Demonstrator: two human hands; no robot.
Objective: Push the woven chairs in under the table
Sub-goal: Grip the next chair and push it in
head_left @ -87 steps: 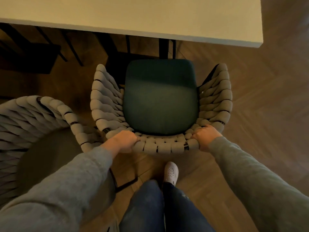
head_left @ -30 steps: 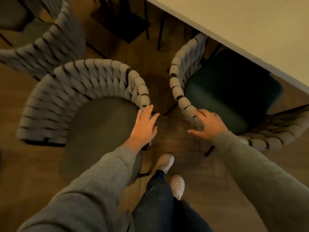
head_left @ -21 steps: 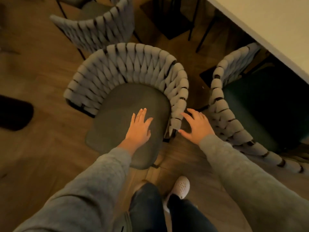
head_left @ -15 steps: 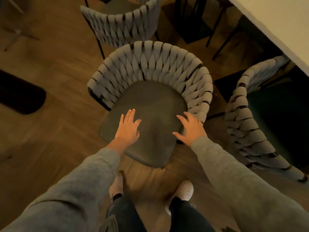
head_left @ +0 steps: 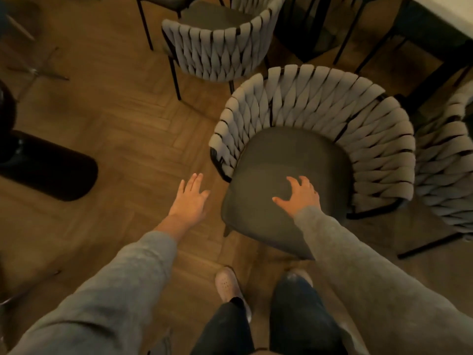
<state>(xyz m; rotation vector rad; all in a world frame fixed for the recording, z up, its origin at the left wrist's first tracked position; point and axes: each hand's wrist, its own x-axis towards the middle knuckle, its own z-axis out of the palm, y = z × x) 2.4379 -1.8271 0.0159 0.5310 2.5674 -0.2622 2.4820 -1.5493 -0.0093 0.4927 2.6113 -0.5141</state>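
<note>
While the right hand (head_left: 299,198), empty with fingers spread, is over the smooth, rounded dark seat (head_left: 268,160) of the nearest woven chair (head_left: 320,111), the left hand (head_left: 190,198), also empty and flat, is above the herringbone wood floor (head_left: 115,124). Thick grey braided straps on a black frame form the chair's curved back. It stands out from the pale tabletop (head_left: 462,7).

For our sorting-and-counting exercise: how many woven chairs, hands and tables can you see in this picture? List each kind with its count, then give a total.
Woven chairs: 3 (near chair, far chair, right-edge chair)
Hands: 2 (left hand, right hand)
Table: 1
Total: 6
</note>
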